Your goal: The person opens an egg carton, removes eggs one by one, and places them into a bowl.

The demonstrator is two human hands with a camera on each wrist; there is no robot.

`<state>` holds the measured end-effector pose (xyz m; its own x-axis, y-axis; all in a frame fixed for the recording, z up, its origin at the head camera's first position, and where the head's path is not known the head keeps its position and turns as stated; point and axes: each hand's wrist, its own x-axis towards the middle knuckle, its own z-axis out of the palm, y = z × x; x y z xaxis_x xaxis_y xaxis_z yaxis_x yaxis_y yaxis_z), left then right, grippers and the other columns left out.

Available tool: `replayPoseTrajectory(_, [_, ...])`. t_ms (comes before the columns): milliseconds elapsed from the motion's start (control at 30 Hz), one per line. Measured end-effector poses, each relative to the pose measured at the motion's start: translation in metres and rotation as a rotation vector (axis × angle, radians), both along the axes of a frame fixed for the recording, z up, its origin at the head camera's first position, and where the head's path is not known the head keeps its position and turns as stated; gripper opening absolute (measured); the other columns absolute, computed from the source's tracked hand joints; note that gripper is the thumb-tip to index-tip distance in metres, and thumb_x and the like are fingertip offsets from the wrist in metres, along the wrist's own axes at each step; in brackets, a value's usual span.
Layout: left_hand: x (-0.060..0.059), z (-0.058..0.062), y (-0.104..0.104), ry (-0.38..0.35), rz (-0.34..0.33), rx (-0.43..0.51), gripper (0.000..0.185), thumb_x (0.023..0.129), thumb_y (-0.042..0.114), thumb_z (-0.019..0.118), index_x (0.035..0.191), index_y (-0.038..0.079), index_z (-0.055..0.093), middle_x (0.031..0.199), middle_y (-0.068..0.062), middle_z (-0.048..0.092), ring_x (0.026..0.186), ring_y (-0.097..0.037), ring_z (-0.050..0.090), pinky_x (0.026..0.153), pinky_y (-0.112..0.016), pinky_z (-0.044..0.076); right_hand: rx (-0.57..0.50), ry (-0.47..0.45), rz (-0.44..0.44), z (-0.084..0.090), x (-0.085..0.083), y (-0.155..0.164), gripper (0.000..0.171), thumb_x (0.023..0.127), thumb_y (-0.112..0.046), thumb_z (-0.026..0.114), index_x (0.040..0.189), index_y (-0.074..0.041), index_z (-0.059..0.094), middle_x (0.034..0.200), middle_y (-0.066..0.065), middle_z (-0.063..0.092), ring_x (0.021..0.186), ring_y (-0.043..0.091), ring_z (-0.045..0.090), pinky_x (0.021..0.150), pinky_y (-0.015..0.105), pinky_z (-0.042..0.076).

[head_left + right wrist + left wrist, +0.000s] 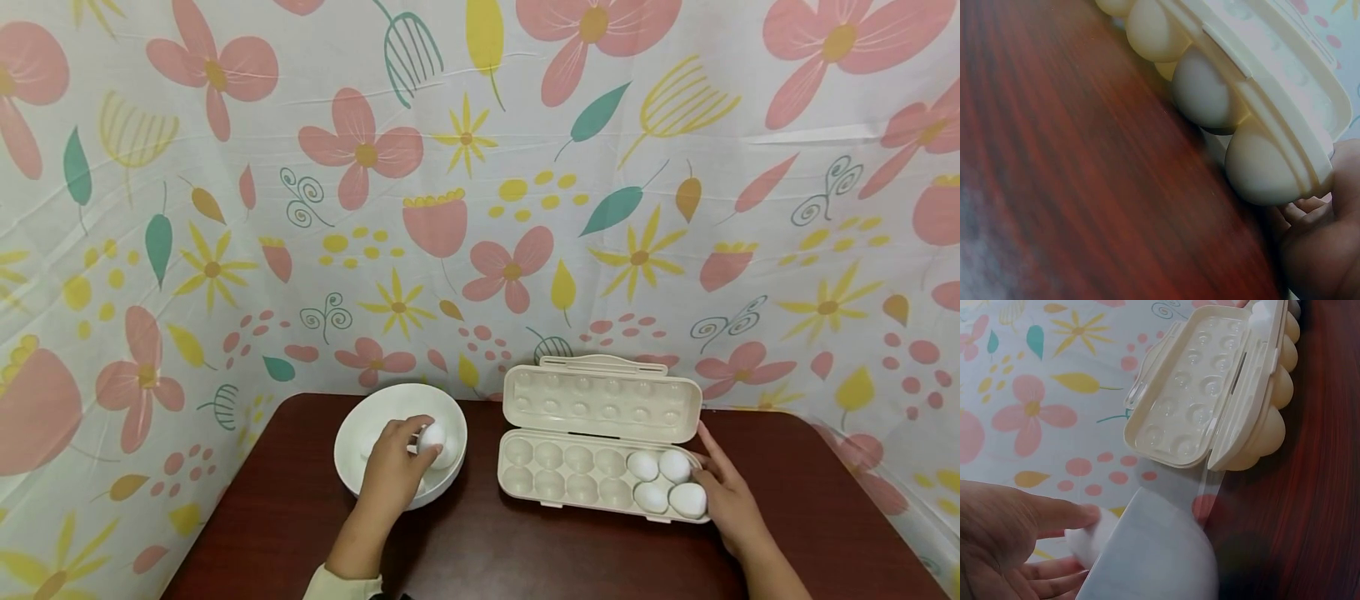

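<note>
The left hand (393,467) pinches an egg (432,439) between thumb and fingertips, inside the bowl's round, towards the bowl's 3 o'clock side. The bowl (347,446) curves about the fingers; what lies under the hand is partly hidden. The right hand (731,504) grips the carton's right end, its thumb by the rim and its other fingers along that end.

Taking 12 o'clock as away from the person, the carton (594,472) lies at 3 o'clock from the left hand. Its long axis runs almost from 9 to 3, the right end dipping slightly towards 4. Four eggs (675,467) sit in its right end, beside the right hand; the bare cups (548,455) fill the left part, on the side facing the bowl. The left hand is much nearer those cups than the right hand's end is.

Between egg and cups rise the bowl's 3 o'clock rim and the carton's low left wall, with a narrow strip of table (540,550) dividing them. The lid (603,396) tilts back at 12, near the patterned cloth (480,250); broad tabletop stretches towards 6.
</note>
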<state>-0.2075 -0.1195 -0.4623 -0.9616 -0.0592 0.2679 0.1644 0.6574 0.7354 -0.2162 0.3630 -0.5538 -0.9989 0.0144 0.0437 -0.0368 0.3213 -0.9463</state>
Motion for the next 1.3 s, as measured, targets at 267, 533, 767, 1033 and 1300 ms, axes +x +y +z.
replayPoseTrajectory(267, [0.005, -0.001, -0.008, -0.033, -0.078, -0.057, 0.037, 0.083, 0.013, 0.082, 0.119, 0.012, 0.071, 0.109, -0.009, 0.067, 0.095, -0.025, 0.071, 0.080, -0.036, 0.059, 0.006, -0.013, -0.011, 0.000, -0.001, 0.000, 0.063, 0.110, -0.023, 0.037, 0.162, -0.039, 0.004, 0.113, -0.035, 0.050, 0.100, -0.011, 0.057, 0.077, 0.021, 0.054])
replayPoseTrajectory(533, [0.004, -0.007, -0.008, -0.041, -0.092, -0.108, 0.037, 0.083, 0.015, 0.083, 0.118, 0.014, 0.072, 0.105, -0.004, 0.069, 0.095, -0.022, 0.068, 0.081, -0.037, 0.055, -0.006, -0.002, -0.001, 0.000, -0.002, 0.001, 0.063, 0.110, -0.021, 0.037, 0.162, -0.039, 0.005, 0.112, -0.036, 0.051, 0.100, -0.010, 0.058, 0.076, 0.020, 0.054])
replayPoseTrajectory(767, [0.003, -0.009, -0.010, -0.064, -0.108, -0.120, 0.035, 0.082, 0.016, 0.083, 0.116, 0.014, 0.073, 0.101, -0.001, 0.071, 0.093, -0.020, 0.069, 0.079, -0.036, 0.054, -0.015, -0.001, 0.006, 0.000, -0.002, 0.001, 0.063, 0.110, -0.021, 0.037, 0.162, -0.039, 0.005, 0.112, -0.036, 0.052, 0.099, -0.009, 0.059, 0.076, 0.020, 0.054])
replayPoseTrajectory(1033, [0.002, -0.012, -0.011, -0.061, -0.134, -0.160, 0.035, 0.079, 0.016, 0.085, 0.112, 0.008, 0.074, 0.101, -0.004, 0.073, 0.093, -0.021, 0.069, 0.079, -0.035, 0.054, -0.016, -0.012, 0.007, 0.001, -0.002, 0.003, 0.064, 0.110, -0.022, 0.038, 0.162, -0.039, 0.004, 0.112, -0.034, 0.051, 0.098, -0.008, 0.059, 0.075, 0.021, 0.054])
replayPoseTrajectory(1300, [0.001, -0.014, -0.011, -0.076, -0.166, -0.207, 0.034, 0.078, 0.013, 0.084, 0.109, 0.006, 0.075, 0.101, -0.007, 0.073, 0.092, -0.023, 0.070, 0.079, -0.036, 0.055, -0.043, 0.011, 0.034, -0.001, -0.002, 0.003, 0.065, 0.110, -0.018, 0.037, 0.162, -0.036, 0.004, 0.114, -0.034, 0.052, 0.100, -0.009, 0.059, 0.076, 0.019, 0.054])
